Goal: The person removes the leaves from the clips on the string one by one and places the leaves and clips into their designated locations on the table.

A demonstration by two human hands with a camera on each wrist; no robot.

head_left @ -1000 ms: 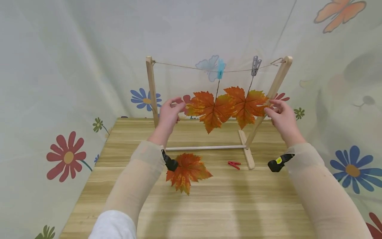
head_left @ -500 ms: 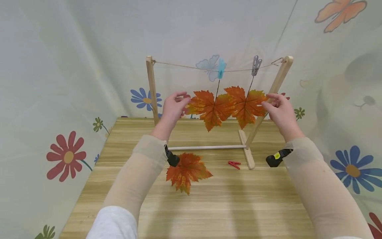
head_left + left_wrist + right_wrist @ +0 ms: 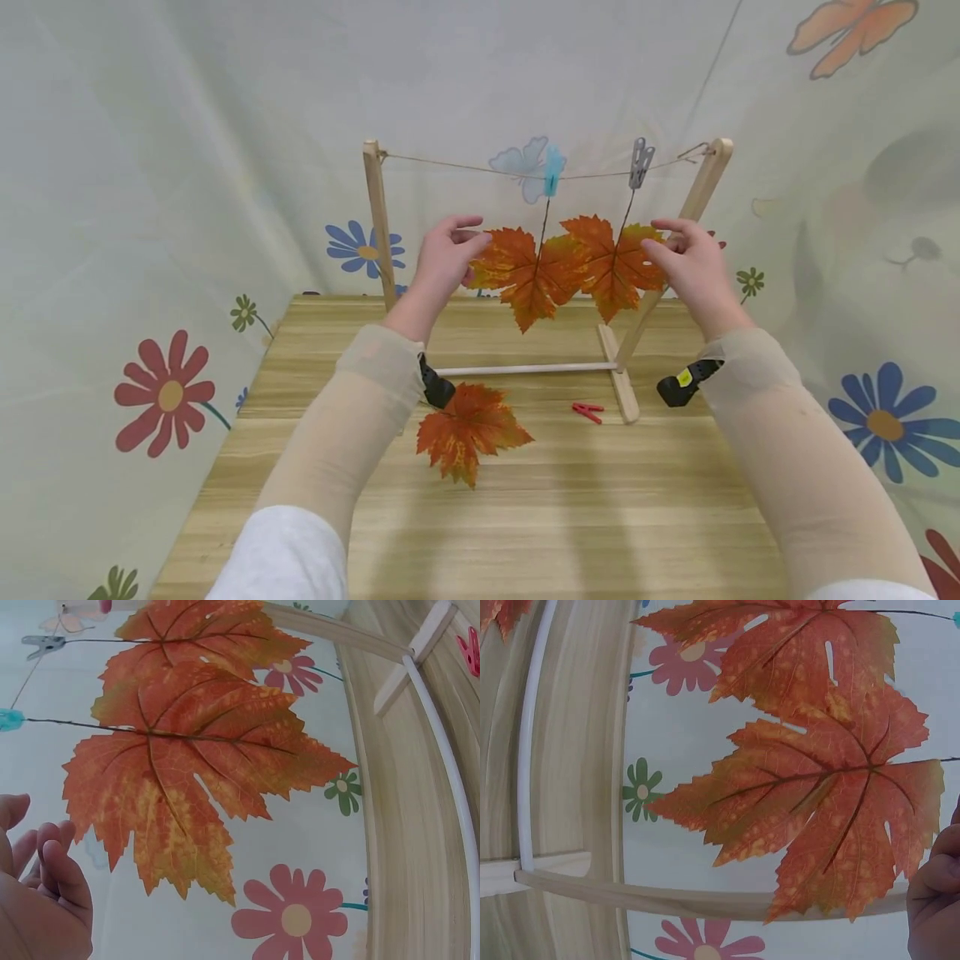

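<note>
Two orange maple leaves hang by thin stems from a string on a wooden rack (image 3: 378, 225), the left leaf (image 3: 525, 275) under a blue peg (image 3: 553, 171), the right leaf (image 3: 611, 262) under a grey peg (image 3: 641, 162). Left hand (image 3: 442, 262) hovers at nine o'clock of the pair, right hand (image 3: 690, 262) at three o'clock, both with fingers relaxed and loosely spread, gripping nothing. These leaves look light, thin and floppy, likely to sway; the stem near the peg seems the safest hold. A third leaf (image 3: 465, 429) and a red peg (image 3: 588, 411) lie on the table (image 3: 600, 517).
</note>
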